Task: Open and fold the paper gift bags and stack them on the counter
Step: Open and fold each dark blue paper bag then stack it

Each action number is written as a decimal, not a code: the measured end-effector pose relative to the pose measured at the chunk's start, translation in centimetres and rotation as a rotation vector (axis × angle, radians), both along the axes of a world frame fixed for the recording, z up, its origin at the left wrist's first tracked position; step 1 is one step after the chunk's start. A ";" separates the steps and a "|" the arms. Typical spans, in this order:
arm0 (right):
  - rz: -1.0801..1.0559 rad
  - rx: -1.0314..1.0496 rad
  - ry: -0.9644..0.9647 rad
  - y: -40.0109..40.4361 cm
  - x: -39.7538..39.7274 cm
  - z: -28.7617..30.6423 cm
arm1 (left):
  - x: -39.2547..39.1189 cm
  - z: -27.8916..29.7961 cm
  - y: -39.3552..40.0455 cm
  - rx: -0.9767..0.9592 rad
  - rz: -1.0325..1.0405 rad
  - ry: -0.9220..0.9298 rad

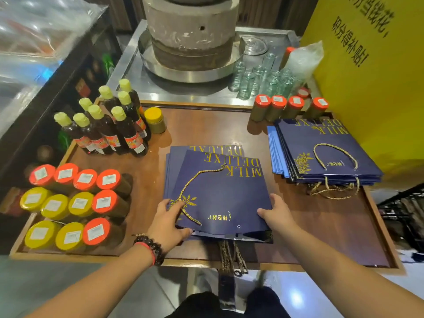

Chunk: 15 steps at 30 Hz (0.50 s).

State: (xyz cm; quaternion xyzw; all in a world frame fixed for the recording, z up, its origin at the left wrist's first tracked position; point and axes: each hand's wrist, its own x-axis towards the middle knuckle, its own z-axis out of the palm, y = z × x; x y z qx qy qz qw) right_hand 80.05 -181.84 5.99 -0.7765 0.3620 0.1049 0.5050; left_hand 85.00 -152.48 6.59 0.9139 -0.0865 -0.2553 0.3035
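Head view
Top gift bag (220,193): flat navy paper bag with gold lettering, lying skewed on a small pile of like bags (177,157) at the middle of the tabletop (206,127); its gold cord handle (195,187) lies looped across its face.
Left hand (167,222): at the bag's near left corner, fingers (177,206) spread on top and thumb curled under the near edge, pinching the bag.
Right hand (278,214): at the near right corner, thumb on top, fingers curled round the side edge, gripping the same bag.
Second stack (321,152): more flat navy bags, well apart to the right, beside the yellow sign (371,88).
Bottles (107,125): dark, yellow-capped, far left.
Jars (73,203): lying on their sides, orange and yellow lids, near left.
Stone mill (190,31): behind the tabletop, in a metal tray.
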 end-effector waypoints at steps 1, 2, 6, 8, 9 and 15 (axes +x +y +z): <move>-0.019 0.061 0.008 -0.6 -0.3 0.2 | -0.3 0.9 -0.2 0.029 -0.016 -0.042; -0.046 0.140 0.015 -1.2 -0.7 0.3 | -0.6 1.7 -0.5 0.099 -0.044 -0.108; -0.069 0.292 0.062 -3.8 -2.4 2.5 | -1.8 4.4 -2.6 0.287 -0.152 -0.499; -0.062 0.315 0.070 -5.5 -3.3 3.8 | -2.4 6.3 -4.4 0.288 -0.236 -0.604; -0.070 0.316 0.072 -6.3 -3.7 4.6 | -2.5 7.2 -5.4 0.276 -0.277 -0.626; 0.042 0.160 0.095 -13.3 -7.1 9.2 | -3.4 12.1 -11.8 0.204 -0.419 -0.725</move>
